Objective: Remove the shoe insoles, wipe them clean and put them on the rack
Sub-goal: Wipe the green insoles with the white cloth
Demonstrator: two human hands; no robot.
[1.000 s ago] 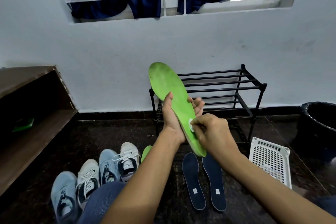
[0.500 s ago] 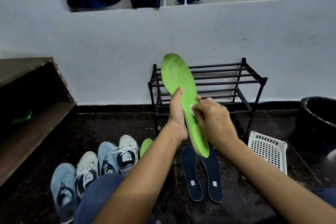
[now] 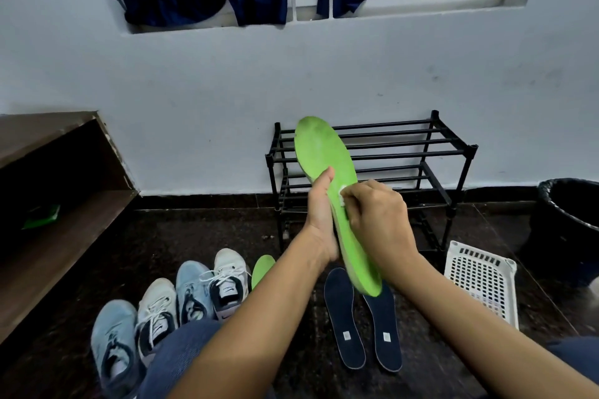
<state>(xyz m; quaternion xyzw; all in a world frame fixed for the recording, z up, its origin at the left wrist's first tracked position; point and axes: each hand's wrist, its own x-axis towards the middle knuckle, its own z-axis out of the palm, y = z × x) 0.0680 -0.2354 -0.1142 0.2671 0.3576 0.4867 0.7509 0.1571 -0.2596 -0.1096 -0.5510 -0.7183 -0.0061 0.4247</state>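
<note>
The right hand point(image 3: 379, 217) has slid its small white wipe point(image 3: 343, 195) up the bright green foam insole point(image 3: 327, 152), from nearer the heel to about mid-length. The insole's toe now shows in front of the black metal-bar shoe rack point(image 3: 405, 152) instead of the bare wall.

The left hand point(image 3: 319, 210) grips the insole from behind at its middle, with the thumb laid up along the left edge and the fingers hidden behind it. The right hand is curled, its fingertips pinching the wipe and pressing it on the insole's face.

The insole is held in the air above the dark stone floor point(image 3: 201, 236). Its long axis is tilted, with the toe up and away, leaning a little left, and the heel down toward the person. The heel hangs over two dark navy flat insoles point(image 3: 344, 311) lying side by side on the floor.

From the right hand, the part probably still to be wiped lies up that axis toward the toe, so the next stroke likely runs that way. The rack stands at the far edge of the floor against the wall, straight beyond the insole. The left hand already holds the insole and seems the natural one to carry it there.

A second green insole point(image 3: 262, 269) lies just beside the row of white and pale blue trainers point(image 3: 223, 282) at the floor's near left.
</note>
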